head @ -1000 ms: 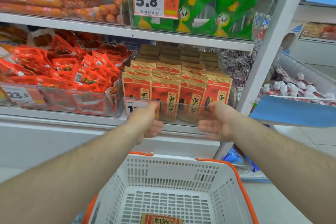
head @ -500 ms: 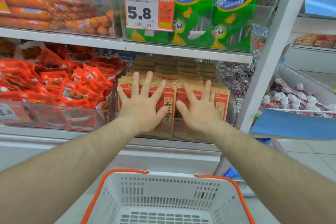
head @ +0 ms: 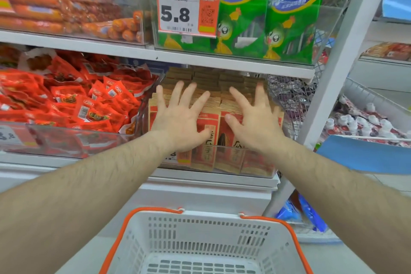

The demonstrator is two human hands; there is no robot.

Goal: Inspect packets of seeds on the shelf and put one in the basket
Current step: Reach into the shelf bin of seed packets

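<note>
The rows of tan-and-red paper seed packets (head: 209, 131) stand upright in a clear plastic bin (head: 255, 171) on the middle white shelf (head: 211, 181), filed front to back. The left hand (head: 180, 122) lies flat against the front row on the left half of the bin, fingers straight and spread wide, fingertips reaching over the packet tops; it grips nothing. The right hand (head: 255, 124) lies likewise on the right half, fingers splayed and straight, palm against the packet faces, nothing pinched. One front packet shows between the two thumbs, its printed dark seed and characters partly legible through the bin wall. The white perforated plastic basket with orange handles (head: 200, 240) sits below the shelf, directly under both forearms, well apart from the packets; its lower part is cut off by the frame edge. The packets beneath both palms are hidden, and the price label at the bin's front left is mostly covered by the left wrist. Rear rows are in shadow under the upper shelf. To the left, red snack sachets (head: 89, 104) fill a neighbouring clear bin. Above, green sausage bags (head: 255, 24) stand behind an orange-edged price tag reading 5.8 (head: 178, 14).
</note>
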